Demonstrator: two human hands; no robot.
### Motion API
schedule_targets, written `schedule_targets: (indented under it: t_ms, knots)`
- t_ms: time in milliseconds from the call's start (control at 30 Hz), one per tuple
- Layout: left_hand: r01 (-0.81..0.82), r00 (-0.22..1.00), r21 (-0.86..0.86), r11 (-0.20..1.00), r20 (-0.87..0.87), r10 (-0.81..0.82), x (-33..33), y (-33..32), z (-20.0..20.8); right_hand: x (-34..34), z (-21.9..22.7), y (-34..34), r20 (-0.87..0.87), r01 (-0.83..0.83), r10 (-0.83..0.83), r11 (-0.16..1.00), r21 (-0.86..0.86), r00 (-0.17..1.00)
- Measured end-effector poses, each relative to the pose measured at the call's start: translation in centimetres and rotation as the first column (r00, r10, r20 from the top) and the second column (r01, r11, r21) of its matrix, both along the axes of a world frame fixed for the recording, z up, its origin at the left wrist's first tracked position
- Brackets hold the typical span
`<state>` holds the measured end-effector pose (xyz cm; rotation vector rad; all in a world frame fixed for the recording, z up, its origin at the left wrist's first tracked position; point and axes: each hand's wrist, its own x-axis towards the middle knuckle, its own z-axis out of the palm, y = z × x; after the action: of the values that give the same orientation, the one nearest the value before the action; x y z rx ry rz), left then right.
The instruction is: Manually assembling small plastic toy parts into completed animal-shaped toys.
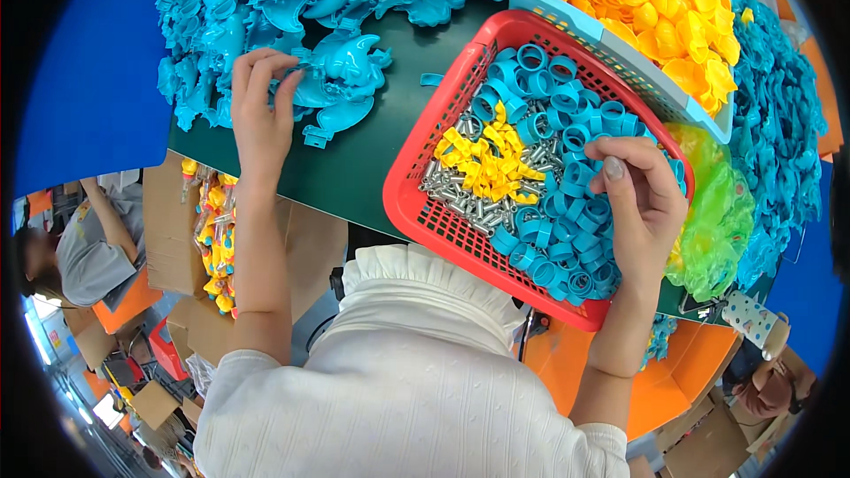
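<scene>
My left hand is at the near edge of a heap of glossy blue molded plastic shells. Its thumb and fingers close on the edge of one blue shell. Over the right part of a red plastic basket, my right hand has its thumb and fingers drawn together; whatever they may hold is hidden. Inside the basket lie many blue plastic rings, small yellow plastic pieces and small silver metal parts.
A light blue basket of yellow shells adjoins the red one. More blue pieces and a green plastic bag are at the right. Below the green table are cardboard boxes. Another person sits at far left.
</scene>
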<state>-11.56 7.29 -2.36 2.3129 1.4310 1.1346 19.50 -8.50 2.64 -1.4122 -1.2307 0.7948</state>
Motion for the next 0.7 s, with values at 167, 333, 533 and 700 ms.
schedule_targets:
  t_ms: [167, 333, 533, 700]
  knots:
    - [-0.062, 0.998, 0.266, 0.962, -0.006, 0.066, 0.4, -0.9, 2.7, 0.0, -0.3, 0.0, 0.188, -0.057, 0.053, 0.998, 0.015, 0.981]
    - [0.191, 0.958, 0.148, 0.97, 0.189, -0.218, 5.0, -4.6, 5.6, -1.5, -0.3, 0.1, 0.316, -0.103, 0.06, 0.987, 0.121, 0.947]
    - [0.622, 0.763, 0.013, 0.783, 0.21, -0.611, 10.9, -7.5, 5.4, -3.3, 0.8, -0.1, 0.304, -0.209, 0.13, 0.947, 0.243, 0.944]
    - [0.749, 0.639, -0.242, 0.617, 0.512, -0.574, 11.6, -8.1, 6.0, -2.5, 0.3, -0.7, -0.074, -0.015, 0.019, 0.999, 0.048, 0.997]
